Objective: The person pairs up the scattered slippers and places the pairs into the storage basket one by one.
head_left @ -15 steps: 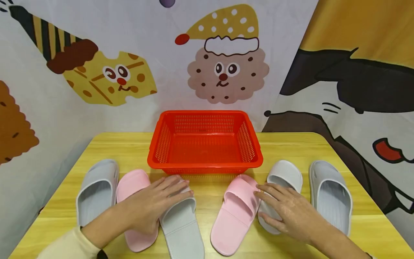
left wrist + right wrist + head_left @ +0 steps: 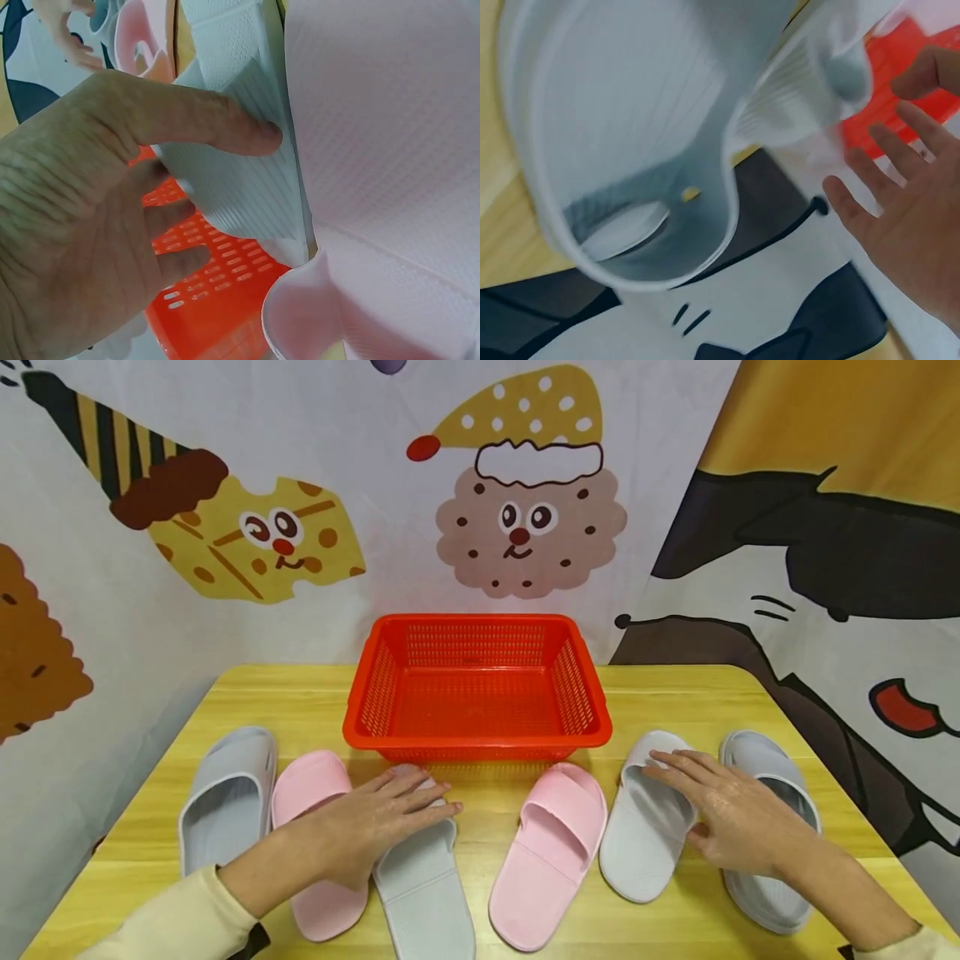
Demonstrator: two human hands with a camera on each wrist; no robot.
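Observation:
Palm down, my left hand lies over the toe end of a pale grey slipper. Its fingers are straight and spread, and the thumb lies across that slipper in the left wrist view. Under the left wrist is a pink slipper, partly hidden. My right hand hovers with loose fingers between a whitish slipper and a grey closed-toe slipper on the far right. In the right wrist view that right hand has nothing between its fingers. A second pink slipper lies between the hands.
A red perforated basket stands behind the slippers at the middle of the wooden table. Another grey closed-toe slipper lies at the far left. A cartoon-printed cloth hangs behind the table.
My right hand has moved right, from over the whitish slipper's sole and beside the pink one toward the far-right grey slipper. My left hand has stayed nearly in place.

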